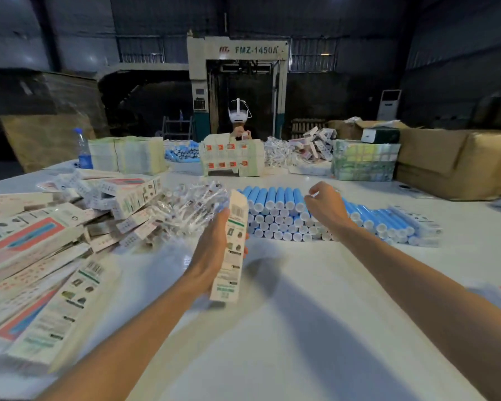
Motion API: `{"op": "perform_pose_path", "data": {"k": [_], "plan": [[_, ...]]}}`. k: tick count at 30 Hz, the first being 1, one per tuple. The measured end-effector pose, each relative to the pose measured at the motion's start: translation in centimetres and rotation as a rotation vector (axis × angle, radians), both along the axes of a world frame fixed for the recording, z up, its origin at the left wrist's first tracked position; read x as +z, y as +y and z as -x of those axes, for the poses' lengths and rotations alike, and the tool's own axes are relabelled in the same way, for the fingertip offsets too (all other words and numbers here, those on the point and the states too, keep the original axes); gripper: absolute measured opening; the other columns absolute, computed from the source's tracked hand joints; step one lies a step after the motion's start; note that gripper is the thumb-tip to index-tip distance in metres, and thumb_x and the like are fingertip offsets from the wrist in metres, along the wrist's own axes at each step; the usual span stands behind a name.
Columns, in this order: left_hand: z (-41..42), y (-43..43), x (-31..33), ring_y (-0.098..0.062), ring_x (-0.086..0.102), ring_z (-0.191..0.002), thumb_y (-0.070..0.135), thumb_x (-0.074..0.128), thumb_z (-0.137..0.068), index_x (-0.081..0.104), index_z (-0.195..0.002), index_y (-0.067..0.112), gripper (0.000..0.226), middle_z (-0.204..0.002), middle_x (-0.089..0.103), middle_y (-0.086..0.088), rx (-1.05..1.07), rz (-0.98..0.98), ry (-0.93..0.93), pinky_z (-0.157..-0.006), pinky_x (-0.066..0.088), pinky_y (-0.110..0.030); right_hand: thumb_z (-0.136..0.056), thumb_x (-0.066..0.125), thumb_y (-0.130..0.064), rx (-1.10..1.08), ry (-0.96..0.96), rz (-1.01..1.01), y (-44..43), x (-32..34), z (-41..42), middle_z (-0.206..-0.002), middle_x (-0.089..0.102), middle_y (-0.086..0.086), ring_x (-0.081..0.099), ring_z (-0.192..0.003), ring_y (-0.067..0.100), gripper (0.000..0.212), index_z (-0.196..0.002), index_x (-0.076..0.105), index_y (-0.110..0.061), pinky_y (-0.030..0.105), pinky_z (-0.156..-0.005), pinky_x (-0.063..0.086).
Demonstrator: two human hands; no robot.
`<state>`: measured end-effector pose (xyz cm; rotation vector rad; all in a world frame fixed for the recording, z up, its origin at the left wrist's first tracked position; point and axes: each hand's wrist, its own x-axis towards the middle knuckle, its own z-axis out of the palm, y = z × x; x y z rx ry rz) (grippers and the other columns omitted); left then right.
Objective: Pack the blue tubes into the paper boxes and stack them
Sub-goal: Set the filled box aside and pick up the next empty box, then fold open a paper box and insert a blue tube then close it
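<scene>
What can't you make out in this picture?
Head view:
Inside of the paper box in the left hand: its own walls hide whether a tube is in it.
The right hand's grip over the blue tubes: the back of the hand hides its fingertips.
Print on the box: blurred.
The pile of boxes at left: cut off by the picture's edge.
What the person across the table holds: too small.
</scene>
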<state>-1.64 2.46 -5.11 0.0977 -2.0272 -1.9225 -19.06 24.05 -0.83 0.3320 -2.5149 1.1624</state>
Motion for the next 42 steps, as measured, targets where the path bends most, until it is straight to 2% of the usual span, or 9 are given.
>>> {"op": "perform_pose_path", "data": {"k": [6, 10, 15, 23, 28, 30, 33, 36, 42], "plan": [[-0.2, 0.0, -2.2, -0.024, 0.072, -0.078, 0.059, 0.048, -0.094, 0.058, -0.131, 0.016, 0.057, -0.110, 0.076, -0.012, -0.076, -0.095, 0.088, -0.069, 0.058, -0.035, -0.108, 0.045, -0.032, -0.082, -0.110, -0.351, -2.0, 0.5, 4.1, -0.133, 0.056, 0.024, 0.048, -0.127, 0.039, 0.036, -0.114, 0.059, 0.001, 0.045, -0.094, 0.046], [0.0, 0.1, -2.6, -0.026, 0.078, -0.090, 0.040, 0.052, -0.105, 0.055, -0.138, 0.015, 0.041, -0.115, 0.079, -0.006, -0.102, -0.090, 0.111, -0.076, 0.061, -0.029, -0.105, 0.043, -0.023, -0.085, -0.129, -0.451, -3.5, 0.3, 5.1, -0.122, 0.059, 0.021, 0.050, -0.121, 0.037, 0.023, -0.106, 0.055, -0.004, 0.040, -0.081, 0.041], [0.6, -0.3, -2.7, -0.031, 0.077, -0.111, 0.023, 0.055, -0.111, 0.059, -0.140, 0.017, 0.030, -0.123, 0.078, -0.008, -0.106, -0.184, 0.110, -0.095, 0.063, -0.043, -0.103, 0.054, -0.014, -0.057, -0.101, -0.554, -3.9, 1.8, 5.7, -0.099, 0.052, 0.015, 0.051, -0.089, 0.033, 0.014, -0.101, 0.043, -0.006, 0.038, -0.070, 0.039], [0.5, -1.1, -2.4, -0.036, 0.077, -0.110, 0.030, 0.077, -0.089, 0.061, -0.136, 0.009, 0.054, -0.122, 0.079, -0.011, -0.079, -0.241, 0.115, -0.102, 0.059, -0.057, -0.099, 0.052, 0.001, -0.072, -0.106, -0.636, -4.4, 2.7, 5.1, -0.113, 0.061, 0.021, 0.060, -0.101, 0.038, 0.010, -0.109, 0.051, 0.000, 0.037, -0.073, 0.041], [0.5, -1.3, -2.2, -0.037, 0.077, -0.110, 0.021, 0.077, -0.094, 0.061, -0.136, 0.010, 0.046, -0.120, 0.079, -0.012, -0.077, -0.220, 0.127, -0.103, 0.057, -0.060, -0.093, 0.060, 0.008, -0.093, 0.024, -0.290, -2.9, 3.8, 3.5, -0.128, 0.059, 0.031, 0.062, -0.095, 0.040, 0.067, -0.149, 0.025, 0.003, 0.041, -0.063, 0.044], [0.3, -1.2, -1.9, -0.038, 0.076, -0.110, 0.024, 0.079, -0.091, 0.061, -0.137, 0.010, 0.051, -0.122, 0.078, -0.013, -0.087, -0.190, 0.136, -0.103, 0.057, -0.061, -0.093, 0.060, 0.011, 0.078, 0.018, 0.059, -2.6, 5.2, 1.5, -0.143, 0.050, 0.028, 0.063, -0.089, 0.032, 0.084, -0.158, 0.012, -0.012, 0.037, -0.062, 0.051], [0.1, -1.0, -1.7, -0.038, 0.075, -0.112, 0.022, 0.081, -0.095, 0.060, -0.139, 0.010, 0.050, -0.123, 0.077, -0.014, -0.103, -0.132, 0.143, -0.103, 0.056, -0.062, -0.090, 0.070, 0.009, 0.448, -0.050, 0.635, -3.0, 6.8, -3.2, -0.135, 0.051, 0.022, 0.076, -0.097, 0.032, 0.092, -0.148, 0.015, -0.035, 0.047, -0.082, 0.065], [-0.3, -0.8, -1.6, -0.037, 0.076, -0.111, 0.028, 0.082, -0.092, 0.064, -0.135, 0.013, 0.049, -0.121, 0.078, -0.013, -0.132, -0.092, 0.160, -0.102, 0.057, -0.062, -0.084, 0.078, 0.002, 0.689, -0.112, 0.829, -4.2, 6.9, -6.8, -0.129, 0.053, 0.024, 0.075, -0.107, 0.035, 0.114, -0.158, 0.004, -0.042, 0.053, -0.090, 0.062], [-0.6, -0.4, -1.4, -0.038, 0.076, -0.110, 0.035, 0.085, -0.091, 0.068, -0.128, 0.021, 0.042, -0.120, 0.078, -0.014, -0.160, -0.065, 0.185, -0.103, 0.055, -0.064, -0.099, 0.068, -0.008, 0.698, -0.053, 0.715, -6.1, 5.7, -8.8, -0.121, 0.065, 0.019, 0.078, -0.099, 0.033, 0.054, -0.135, 0.033, -0.027, 0.049, -0.093, 0.062]]}}
